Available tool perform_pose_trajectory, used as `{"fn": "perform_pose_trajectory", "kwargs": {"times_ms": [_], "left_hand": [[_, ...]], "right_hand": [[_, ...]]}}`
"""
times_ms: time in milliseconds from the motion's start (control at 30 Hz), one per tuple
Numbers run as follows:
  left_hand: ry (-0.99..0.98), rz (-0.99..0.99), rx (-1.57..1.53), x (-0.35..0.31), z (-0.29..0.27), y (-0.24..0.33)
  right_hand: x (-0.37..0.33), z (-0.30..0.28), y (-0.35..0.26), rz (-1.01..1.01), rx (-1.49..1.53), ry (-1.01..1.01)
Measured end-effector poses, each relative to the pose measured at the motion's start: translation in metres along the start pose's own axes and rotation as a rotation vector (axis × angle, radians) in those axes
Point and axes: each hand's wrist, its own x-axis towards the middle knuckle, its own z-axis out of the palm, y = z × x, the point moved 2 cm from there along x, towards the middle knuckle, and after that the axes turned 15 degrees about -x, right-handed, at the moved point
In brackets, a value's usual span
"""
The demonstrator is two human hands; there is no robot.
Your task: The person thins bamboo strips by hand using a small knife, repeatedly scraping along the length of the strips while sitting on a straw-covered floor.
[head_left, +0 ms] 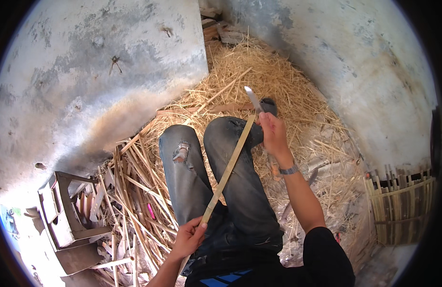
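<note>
A long, flat strip that looks like split bamboo (230, 166) slants across my jeans-covered thighs. Its lower end is pinched in my left hand (189, 238), fingers closed around it near my lap. My right hand (273, 133), with a watch on the wrist, grips a knife (253, 99) beyond my right knee; its handle is mostly hidden in the fist. The blade points up and away, and the strip's far end lies close beside its base. Whether blade and strip touch, I cannot tell.
Straw and shavings (249, 62) cover the floor ahead. Long split sticks (135, 201) pile up at my left, beside a metal frame (70, 225). A woven slat basket (398, 205) stands at the right. Plastered walls rise on the left (101, 71) and right (369, 71).
</note>
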Motion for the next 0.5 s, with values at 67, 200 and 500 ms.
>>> {"fn": "perform_pose_trajectory", "kwargs": {"times_ms": [67, 200, 500], "left_hand": [[0.033, 0.060, 0.089, 0.004, 0.004, -0.003], [0.092, 0.130, 0.186, 0.015, 0.011, -0.001], [0.130, 0.153, 0.270, 0.017, 0.016, -0.007]], "right_hand": [[-0.015, -0.004, -0.008, -0.078, -0.088, -0.036], [-0.048, -0.023, -0.046, -0.092, -0.283, -0.217], [-0.073, -0.007, -0.013, -0.287, -0.539, -0.273]]}}
